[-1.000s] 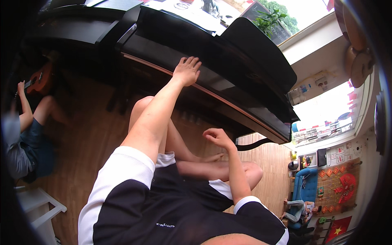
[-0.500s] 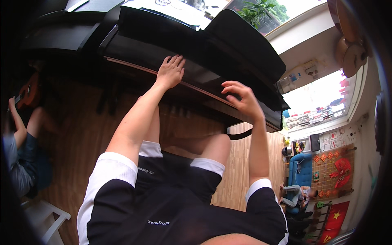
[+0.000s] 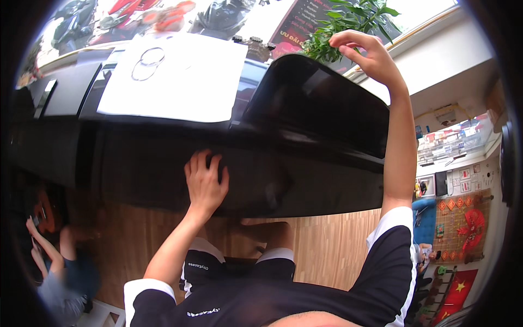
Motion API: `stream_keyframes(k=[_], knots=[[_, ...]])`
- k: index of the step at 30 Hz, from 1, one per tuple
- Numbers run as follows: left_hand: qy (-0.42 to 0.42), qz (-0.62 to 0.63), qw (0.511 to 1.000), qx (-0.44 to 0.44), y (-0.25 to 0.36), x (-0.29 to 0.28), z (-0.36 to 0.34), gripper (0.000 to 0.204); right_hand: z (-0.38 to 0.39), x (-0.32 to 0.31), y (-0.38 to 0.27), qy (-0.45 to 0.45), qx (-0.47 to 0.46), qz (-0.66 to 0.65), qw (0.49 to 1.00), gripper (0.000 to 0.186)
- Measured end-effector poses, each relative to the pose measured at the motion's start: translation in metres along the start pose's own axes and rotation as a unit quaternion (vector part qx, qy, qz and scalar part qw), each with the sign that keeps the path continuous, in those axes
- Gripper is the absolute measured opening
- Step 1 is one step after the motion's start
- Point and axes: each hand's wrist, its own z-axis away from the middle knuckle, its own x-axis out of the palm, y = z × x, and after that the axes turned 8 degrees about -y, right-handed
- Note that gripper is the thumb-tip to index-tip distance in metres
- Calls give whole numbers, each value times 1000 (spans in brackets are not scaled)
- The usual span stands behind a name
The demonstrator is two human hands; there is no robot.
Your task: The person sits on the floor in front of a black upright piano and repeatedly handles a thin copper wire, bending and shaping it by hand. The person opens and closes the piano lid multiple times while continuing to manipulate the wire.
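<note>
My left hand [image 3: 206, 184] rests on the glossy black piano [image 3: 141, 163], fingers bent and slightly apart, holding nothing I can see. Above it, a large white sheet [image 3: 196, 82] lies on the piano top with two dark loops on it. My right hand [image 3: 370, 59] is raised beyond the piano's curved black panel [image 3: 316, 109], at the leafy green plant [image 3: 321, 43]. Its fingers are loosely curved, the thumb apart, with nothing visible in them; whether the fingertips touch leaves, I cannot tell.
A person [image 3: 60, 272] with an orange guitar [image 3: 46, 212] sits at lower left, near a white frame [image 3: 109, 316]. Another person [image 3: 427, 253] is by a blue sofa [image 3: 424, 218] at right. A wooden floor [image 3: 332, 245], windows and a red flag [image 3: 455, 289] also show.
The view has tilted up toward the piano top. My right hand has risen from near my knee to the plant. My left hand stays on the piano, its fingers now more bent.
</note>
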Motion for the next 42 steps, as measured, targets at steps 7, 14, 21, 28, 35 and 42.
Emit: stream_keyframes(k=[7,14,21,28,35,42], knots=[[-94,-54,992,-68,7,-5,-12,42,-72,11,101,-251,63,-78,963,18],[-127,-107,983,-74,1,9,-8,37,-124,94,155,-420,130,-58,896,22],[-174,-114,974,-88,-1,14,-1,29,-132,165,184,-476,86,-66,873,29],[-355,-155,912,-136,-9,20,17,43,-133,218,195,-464,113,-104,873,36],[-453,-162,863,-158,-8,15,13,49,-157,289,203,-594,79,-91,795,38],[-382,-135,902,-150,-6,21,19,43,-175,263,189,-656,153,-150,724,38]])
